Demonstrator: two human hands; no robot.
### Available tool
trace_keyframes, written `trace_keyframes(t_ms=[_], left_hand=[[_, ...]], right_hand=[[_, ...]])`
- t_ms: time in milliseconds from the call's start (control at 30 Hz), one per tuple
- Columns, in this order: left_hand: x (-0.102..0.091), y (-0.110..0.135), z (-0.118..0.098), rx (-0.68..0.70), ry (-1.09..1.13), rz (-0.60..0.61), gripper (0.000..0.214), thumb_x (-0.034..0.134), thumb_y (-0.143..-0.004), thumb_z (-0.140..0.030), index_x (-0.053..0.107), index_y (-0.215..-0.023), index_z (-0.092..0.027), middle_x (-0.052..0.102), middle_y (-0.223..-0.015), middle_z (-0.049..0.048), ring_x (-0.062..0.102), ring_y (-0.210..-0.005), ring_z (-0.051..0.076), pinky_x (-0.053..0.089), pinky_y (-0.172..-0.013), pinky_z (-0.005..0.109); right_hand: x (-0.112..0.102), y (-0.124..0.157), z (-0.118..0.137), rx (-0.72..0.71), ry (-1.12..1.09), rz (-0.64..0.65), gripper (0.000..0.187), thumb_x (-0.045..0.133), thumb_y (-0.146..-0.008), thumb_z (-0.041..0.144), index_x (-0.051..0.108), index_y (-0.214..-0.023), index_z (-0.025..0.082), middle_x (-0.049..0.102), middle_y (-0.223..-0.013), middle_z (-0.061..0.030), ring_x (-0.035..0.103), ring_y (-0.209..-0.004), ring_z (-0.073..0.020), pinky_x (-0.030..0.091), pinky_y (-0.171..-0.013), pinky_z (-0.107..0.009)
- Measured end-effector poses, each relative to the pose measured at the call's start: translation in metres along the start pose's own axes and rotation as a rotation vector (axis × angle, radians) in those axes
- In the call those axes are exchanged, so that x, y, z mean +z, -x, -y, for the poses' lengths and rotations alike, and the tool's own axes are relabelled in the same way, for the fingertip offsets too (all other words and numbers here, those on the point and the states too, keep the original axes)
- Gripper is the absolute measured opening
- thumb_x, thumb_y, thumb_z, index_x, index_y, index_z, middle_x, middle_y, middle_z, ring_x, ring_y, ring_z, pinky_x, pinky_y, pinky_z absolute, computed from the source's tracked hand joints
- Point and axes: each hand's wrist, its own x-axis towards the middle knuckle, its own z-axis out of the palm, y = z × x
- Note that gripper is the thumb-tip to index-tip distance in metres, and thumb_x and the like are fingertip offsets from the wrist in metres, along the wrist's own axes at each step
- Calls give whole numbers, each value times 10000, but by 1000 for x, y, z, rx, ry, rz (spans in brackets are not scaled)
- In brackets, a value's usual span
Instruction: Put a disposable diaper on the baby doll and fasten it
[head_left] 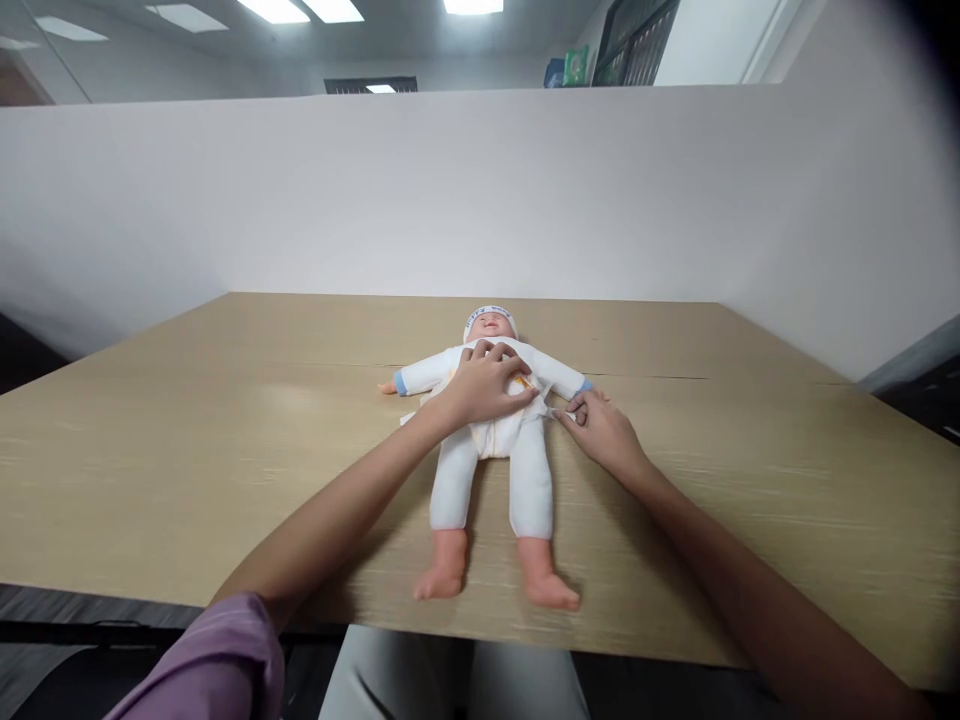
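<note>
A baby doll (531, 490) in a white outfit with blue cuffs and a white headband lies on its back, feet toward me. Around its hips sits a white diaper (496, 438) with orange markings. My left hand (491, 382) rests on the doll's belly with fingers spread, over the upper front of the diaper, part of which it hides. Beside the doll's hip, my right hand (596, 425) pinches a white diaper tab (553, 411) that stretches out from the diaper's side. On the opposite side, another white tab pokes out below my left wrist.
The doll lies on a wide wooden table (187, 450) whose near edge is close to my lap. A white partition wall (450, 200) rises behind the table and along its right side.
</note>
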Motion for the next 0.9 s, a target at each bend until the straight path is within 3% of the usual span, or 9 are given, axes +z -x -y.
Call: trace_keyframes(t_ms=[133, 233, 367, 500, 633, 767, 833, 900], left_hand=[[2, 0, 2, -10, -29, 25, 504, 635, -897, -636, 710, -1279, -315, 622, -1348, 84, 454, -1292, 388, 348, -1104, 578], [1, 0, 3, -18, -28, 37, 529, 640, -884, -645, 704, -1293, -316, 616, -1352, 87, 446, -1300, 392, 344, -1107, 580], [1, -1, 2, -30, -14, 46, 550, 646, -877, -652, 692, -1302, -306, 605, -1359, 90, 435, -1312, 389, 338, -1121, 569], [1, -1, 3, -51, -1, 59, 560, 672, -860, -644, 680, -1310, -310, 589, -1383, 84, 428, -1316, 386, 338, -1121, 565], [1, 0, 5, -39, 23, 37, 505, 664, -866, -606, 671, -1283, -322, 585, -1403, 60, 439, -1293, 370, 348, -1100, 561], [1, 1, 4, -68, 46, 49, 472, 688, -848, -529, 658, -1260, -300, 588, -1410, 58, 441, -1296, 369, 355, -1092, 559], [1, 0, 5, -85, 78, 66, 502, 703, -837, -511, 641, -1284, -290, 593, -1406, 64, 429, -1324, 380, 354, -1100, 564], [0, -1, 6, -95, 120, 85, 546, 721, -829, -522, 624, -1311, -283, 598, -1401, 72, 415, -1351, 395, 347, -1113, 583]], right_hand=[[0, -2, -2, 74, 14, 50, 312, 656, -880, 542, 555, -899, 248, 640, -818, -35, 604, -829, -254, 360, -670, -320], [-6, -2, -3, 91, -17, 127, 368, 603, -888, 590, 548, -765, 248, 600, -728, -23, 560, -751, -235, 335, -655, -322], [-25, -9, 4, 70, -358, 215, 482, 510, -910, 655, 549, -678, 234, 551, -688, 0, 522, -709, -200, 348, -669, -312], [-38, -29, 30, 31, -521, 222, 469, 553, -909, 646, 557, -703, 225, 542, -694, 26, 491, -703, -173, 346, -671, -298], [-26, -52, 63, -21, -466, 262, 425, 567, -927, 595, 575, -714, 228, 551, -657, 32, 494, -660, -167, 346, -623, -301], [-12, -51, 81, -33, -452, 198, 351, 592, -939, 542, 581, -771, 234, 581, -665, 32, 530, -635, -166, 411, -614, -308], [-11, -38, 82, -92, -497, 89, 310, 618, -944, 539, 626, -901, 232, 678, -825, -9, 613, -728, -186, 503, -695, -327], [-14, -21, 80, -211, -517, -13, 289, 582, -994, 498, 658, -1075, 231, 725, -1091, -70, 682, -961, -226, 557, -883, -377]])
